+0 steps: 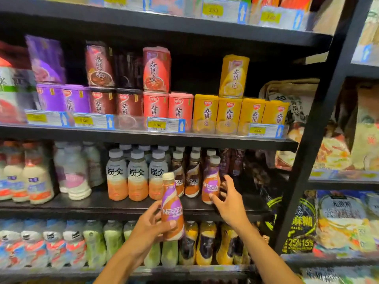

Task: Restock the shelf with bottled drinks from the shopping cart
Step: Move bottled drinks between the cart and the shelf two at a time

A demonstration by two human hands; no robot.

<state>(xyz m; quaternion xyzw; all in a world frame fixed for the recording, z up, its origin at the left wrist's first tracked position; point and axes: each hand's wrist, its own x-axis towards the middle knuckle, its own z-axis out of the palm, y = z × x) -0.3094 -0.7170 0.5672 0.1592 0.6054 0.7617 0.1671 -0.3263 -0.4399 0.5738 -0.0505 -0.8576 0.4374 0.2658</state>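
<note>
My left hand [150,224] grips an orange-and-purple Nescafe bottle [171,206] with a cream cap, held upright in front of the middle shelf [123,203]. My right hand [227,198] reaches onto that shelf, its thumb and fingers round the lower part of a second Nescafe bottle [211,179] that stands at the right end of the coffee row. Brown Nescafe bottles [191,175] stand just left of it. The shopping cart is out of view.
Grey-capped orange bottles [137,175] and white milk bottles [39,181] fill the shelf's left part. Cans [229,113] line the shelf above, more bottles [205,242] the shelf below. A black upright post [307,150] bounds the bay on the right, with snack bags beyond.
</note>
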